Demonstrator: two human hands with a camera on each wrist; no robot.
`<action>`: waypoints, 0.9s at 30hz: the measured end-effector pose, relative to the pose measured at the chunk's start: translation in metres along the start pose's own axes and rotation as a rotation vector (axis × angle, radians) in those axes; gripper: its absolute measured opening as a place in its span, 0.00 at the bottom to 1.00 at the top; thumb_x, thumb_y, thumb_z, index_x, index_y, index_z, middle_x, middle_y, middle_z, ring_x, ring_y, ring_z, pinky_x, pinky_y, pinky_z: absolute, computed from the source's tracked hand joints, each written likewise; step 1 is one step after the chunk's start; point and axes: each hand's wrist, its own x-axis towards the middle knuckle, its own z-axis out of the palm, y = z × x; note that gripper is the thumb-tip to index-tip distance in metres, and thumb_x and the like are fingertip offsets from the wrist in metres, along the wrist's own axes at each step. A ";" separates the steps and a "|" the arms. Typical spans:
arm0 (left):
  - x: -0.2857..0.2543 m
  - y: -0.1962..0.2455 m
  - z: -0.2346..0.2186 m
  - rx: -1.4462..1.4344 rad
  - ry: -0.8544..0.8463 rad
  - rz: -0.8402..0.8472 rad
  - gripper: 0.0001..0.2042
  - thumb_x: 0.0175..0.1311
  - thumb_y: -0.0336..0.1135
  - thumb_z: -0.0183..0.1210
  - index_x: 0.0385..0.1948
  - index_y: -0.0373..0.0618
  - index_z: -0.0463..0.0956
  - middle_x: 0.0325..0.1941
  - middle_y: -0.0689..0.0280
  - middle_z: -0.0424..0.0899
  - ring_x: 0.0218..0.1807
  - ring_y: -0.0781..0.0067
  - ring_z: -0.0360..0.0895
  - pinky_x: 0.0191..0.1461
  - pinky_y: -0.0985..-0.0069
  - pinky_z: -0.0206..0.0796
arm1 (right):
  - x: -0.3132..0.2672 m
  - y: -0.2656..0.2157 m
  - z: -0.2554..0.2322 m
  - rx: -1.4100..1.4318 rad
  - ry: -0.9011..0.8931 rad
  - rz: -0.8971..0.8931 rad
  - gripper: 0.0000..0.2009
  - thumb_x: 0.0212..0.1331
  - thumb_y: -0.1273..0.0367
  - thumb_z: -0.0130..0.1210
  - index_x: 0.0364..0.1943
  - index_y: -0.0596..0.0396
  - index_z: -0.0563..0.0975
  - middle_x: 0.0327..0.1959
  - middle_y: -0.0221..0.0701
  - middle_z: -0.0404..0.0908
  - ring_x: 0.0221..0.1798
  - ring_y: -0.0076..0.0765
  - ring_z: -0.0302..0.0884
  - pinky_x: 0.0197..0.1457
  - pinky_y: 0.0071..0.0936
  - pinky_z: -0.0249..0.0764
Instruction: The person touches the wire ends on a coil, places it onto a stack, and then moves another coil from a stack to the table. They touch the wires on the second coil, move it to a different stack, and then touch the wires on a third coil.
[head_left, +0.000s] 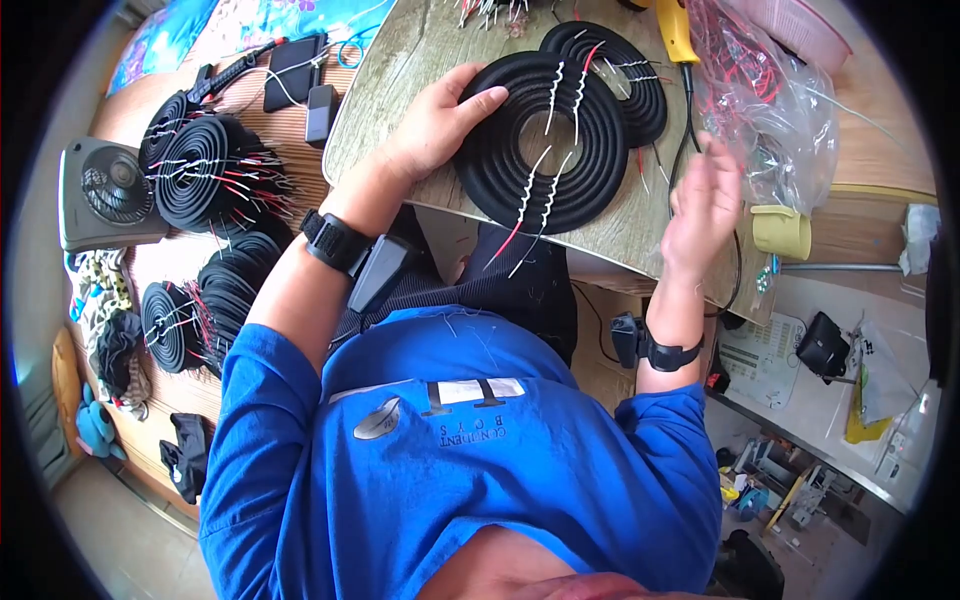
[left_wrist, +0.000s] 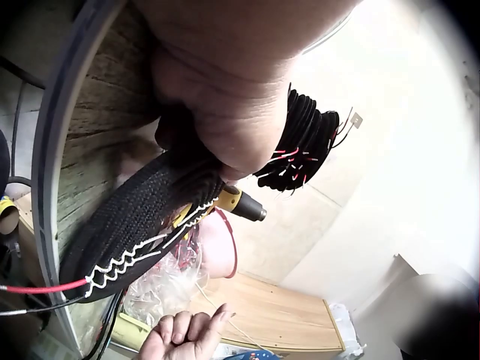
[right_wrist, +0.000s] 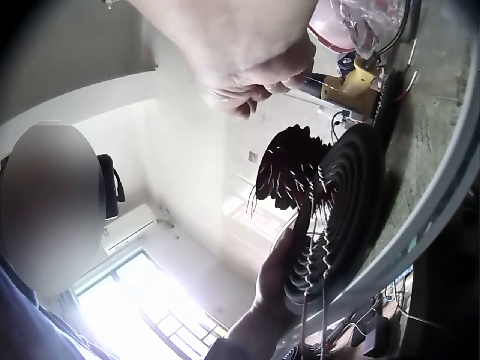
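Note:
A flat round coil of black sleeved cable, bound by twisted white ties, is tilted over the table's front edge in the head view. My left hand grips its left rim, thumb on top and the other fingers hidden underneath. Red and black wire ends stick out from the coil's lower side. A second black coil lies behind it, partly covered. To the right, my right hand is raised apart from the coil, fingers loosely bent and nothing visible in them. The left wrist view also catches that right hand.
A yellow heat gun lies at the table's back right, its cord running down. Beside it are a clear plastic bag and a pink basket. Stacked black coils and a grey fan stand on the left.

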 end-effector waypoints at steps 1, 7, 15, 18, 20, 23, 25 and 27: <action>-0.001 0.001 0.001 -0.006 -0.001 -0.011 0.17 0.61 0.38 0.53 0.47 0.35 0.67 0.39 0.65 0.77 0.41 0.81 0.72 0.47 0.83 0.64 | -0.002 0.002 0.002 -0.112 0.001 0.024 0.08 0.60 0.72 0.47 0.42 0.56 0.72 0.20 0.19 0.66 0.18 0.10 0.54 0.19 0.09 0.49; 0.000 0.009 0.003 -0.098 -0.014 -0.051 0.17 0.61 0.37 0.52 0.47 0.36 0.67 0.40 0.66 0.76 0.41 0.81 0.72 0.47 0.83 0.64 | -0.001 0.020 0.004 -0.077 -0.055 -0.010 0.05 0.59 0.72 0.49 0.38 0.55 0.72 0.21 0.18 0.67 0.18 0.08 0.54 0.19 0.09 0.48; -0.003 0.010 0.004 -0.119 -0.013 -0.074 0.16 0.62 0.37 0.52 0.47 0.36 0.67 0.39 0.66 0.76 0.40 0.82 0.71 0.47 0.84 0.64 | 0.010 -0.006 -0.010 0.174 0.121 -0.128 0.07 0.62 0.68 0.45 0.36 0.55 0.72 0.18 0.19 0.64 0.16 0.09 0.51 0.16 0.10 0.45; -0.002 0.007 0.003 -0.102 -0.009 -0.071 0.16 0.62 0.37 0.52 0.47 0.36 0.67 0.39 0.66 0.76 0.40 0.82 0.71 0.46 0.84 0.64 | 0.008 0.001 -0.006 0.096 -0.004 -0.004 0.07 0.62 0.67 0.45 0.37 0.55 0.73 0.17 0.19 0.62 0.15 0.09 0.50 0.16 0.10 0.44; -0.002 0.006 0.002 -0.085 -0.015 -0.065 0.16 0.62 0.37 0.52 0.46 0.36 0.67 0.39 0.66 0.76 0.40 0.82 0.71 0.46 0.84 0.64 | 0.003 0.009 0.005 -0.029 -0.180 0.174 0.09 0.62 0.67 0.46 0.38 0.56 0.74 0.18 0.18 0.65 0.16 0.09 0.53 0.17 0.09 0.48; -0.002 0.005 0.002 -0.069 -0.014 -0.069 0.16 0.62 0.37 0.52 0.46 0.36 0.67 0.39 0.66 0.76 0.40 0.82 0.71 0.46 0.84 0.64 | -0.004 0.023 0.028 -0.179 -0.271 0.139 0.10 0.60 0.66 0.49 0.38 0.58 0.76 0.21 0.21 0.73 0.20 0.12 0.64 0.22 0.11 0.59; -0.002 0.005 0.002 -0.055 -0.006 -0.075 0.16 0.62 0.37 0.52 0.46 0.36 0.67 0.39 0.66 0.76 0.40 0.82 0.71 0.46 0.83 0.64 | -0.004 0.027 0.040 -0.276 -0.300 0.032 0.11 0.58 0.65 0.51 0.37 0.59 0.77 0.24 0.23 0.77 0.23 0.14 0.69 0.26 0.13 0.65; -0.003 0.007 0.003 -0.064 -0.006 -0.068 0.16 0.62 0.37 0.52 0.46 0.36 0.67 0.39 0.66 0.76 0.40 0.82 0.71 0.46 0.83 0.64 | -0.002 0.026 0.048 -0.529 -0.389 0.075 0.12 0.55 0.64 0.54 0.36 0.60 0.78 0.27 0.27 0.80 0.27 0.18 0.73 0.31 0.17 0.69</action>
